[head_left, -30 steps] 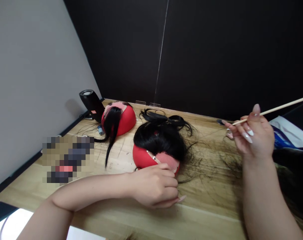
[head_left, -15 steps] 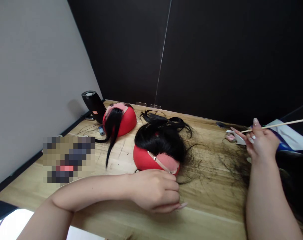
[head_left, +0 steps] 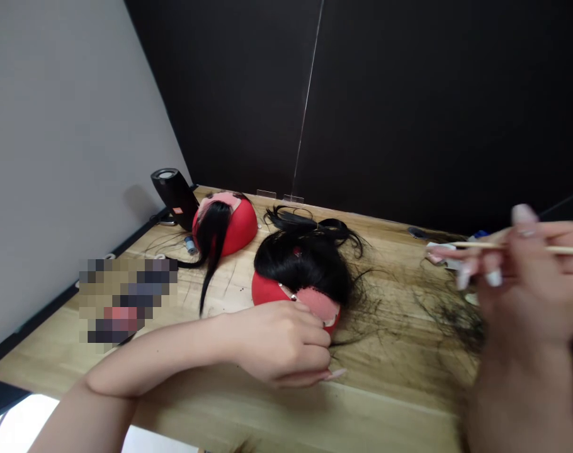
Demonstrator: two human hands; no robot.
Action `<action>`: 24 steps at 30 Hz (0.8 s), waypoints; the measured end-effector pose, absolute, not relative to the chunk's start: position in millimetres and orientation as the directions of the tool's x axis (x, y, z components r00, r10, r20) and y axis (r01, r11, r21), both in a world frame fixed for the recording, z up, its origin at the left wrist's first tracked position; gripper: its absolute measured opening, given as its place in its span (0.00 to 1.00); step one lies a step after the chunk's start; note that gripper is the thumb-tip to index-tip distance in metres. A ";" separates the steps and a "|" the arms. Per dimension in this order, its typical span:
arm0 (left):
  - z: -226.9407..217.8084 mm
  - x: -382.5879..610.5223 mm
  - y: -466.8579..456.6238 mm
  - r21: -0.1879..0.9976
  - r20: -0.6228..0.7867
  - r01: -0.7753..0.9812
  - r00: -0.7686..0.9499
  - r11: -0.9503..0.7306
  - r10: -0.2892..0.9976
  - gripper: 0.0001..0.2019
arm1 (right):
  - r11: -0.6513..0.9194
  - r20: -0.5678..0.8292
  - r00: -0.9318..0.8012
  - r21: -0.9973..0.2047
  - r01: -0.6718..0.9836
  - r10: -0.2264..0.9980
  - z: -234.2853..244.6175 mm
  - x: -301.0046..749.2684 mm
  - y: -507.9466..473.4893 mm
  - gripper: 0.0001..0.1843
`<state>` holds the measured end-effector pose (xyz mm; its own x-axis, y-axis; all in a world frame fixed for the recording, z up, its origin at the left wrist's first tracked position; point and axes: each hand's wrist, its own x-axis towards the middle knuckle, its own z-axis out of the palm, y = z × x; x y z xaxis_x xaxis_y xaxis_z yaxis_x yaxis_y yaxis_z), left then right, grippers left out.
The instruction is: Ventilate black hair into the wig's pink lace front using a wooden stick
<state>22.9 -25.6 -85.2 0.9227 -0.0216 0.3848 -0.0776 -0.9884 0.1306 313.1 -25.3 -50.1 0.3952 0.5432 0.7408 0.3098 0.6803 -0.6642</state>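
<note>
Hands at a wooden table (head_left: 385,384): the left hand (head_left: 281,343) curls against the lower edge of a red wig block (head_left: 267,292) capped with black hair (whether it grips, I cannot tell), and the blurred right hand (head_left: 527,283) pinches a thin wooden stick (head_left: 546,250). From the left, a grey wall (head_left: 64,157) rises beside a pixelated patch (head_left: 128,301), a black speaker (head_left: 170,198), a thread spool (head_left: 190,245) and a second red wig block (head_left: 243,229). A black wall (head_left: 409,107) runs behind, and loose hair clippings (head_left: 451,314) scatter near the right hand.

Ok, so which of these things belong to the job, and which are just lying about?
In use: left hand on the nearer red wig form; right hand holding a thin wooden stick.

Lying about: farther red wig form, black speaker, blue spool, loose hair clippings.
</note>
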 end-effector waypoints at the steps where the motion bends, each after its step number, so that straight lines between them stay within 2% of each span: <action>1: -86.9 23.6 -26.7 0.125 0.391 -0.073 0.920 -0.990 -0.018 0.17 | 0.700 0.735 0.302 -0.674 0.236 0.607 -58.7 287.5 -30.3 0.10; 2: -88.5 24.3 -27.9 0.117 0.403 -0.067 0.915 -0.991 -0.014 0.17 | 0.729 0.752 0.191 -0.659 0.187 0.631 -70.3 264.0 -34.6 0.08; 4: -91.2 24.9 -30.1 0.102 0.435 -0.059 0.900 -0.993 -0.009 0.18 | 0.729 0.722 -0.128 -0.648 0.221 0.680 -98.3 227.7 -40.3 0.20; 6: -93.1 24.7 -31.7 0.092 0.456 -0.066 0.890 -0.994 -0.017 0.18 | 0.819 0.770 -0.283 -0.520 0.240 0.572 -125.5 207.9 -41.7 0.20; 7: -93.8 24.4 -32.2 0.091 0.458 -0.074 0.889 -0.993 -0.024 0.18 | 0.847 0.792 -0.302 -0.474 0.242 0.530 -136.5 203.6 -41.2 0.19; 10: -94.9 23.6 -32.1 0.089 0.449 -0.086 0.893 -0.992 -0.037 0.18 | 0.860 0.826 -0.258 -0.441 0.258 0.501 -154.8 203.7 -36.9 0.16; 18: -92.7 24.6 -28.7 0.106 0.448 -0.089 0.894 -0.990 -0.033 0.20 | 0.902 0.859 -0.280 -0.384 0.199 0.428 -154.6 211.4 -22.7 0.18; 21: -93.6 25.3 -27.7 0.102 0.450 -0.094 0.892 -0.990 -0.038 0.20 | 0.891 0.838 -0.303 -0.412 0.189 0.453 -159.0 213.6 -17.5 0.20; 24: -95.8 26.2 -26.4 0.103 0.439 -0.077 0.898 -0.992 -0.024 0.19 | 0.850 0.793 -0.306 -0.485 0.205 0.526 -162.5 216.6 -15.6 0.19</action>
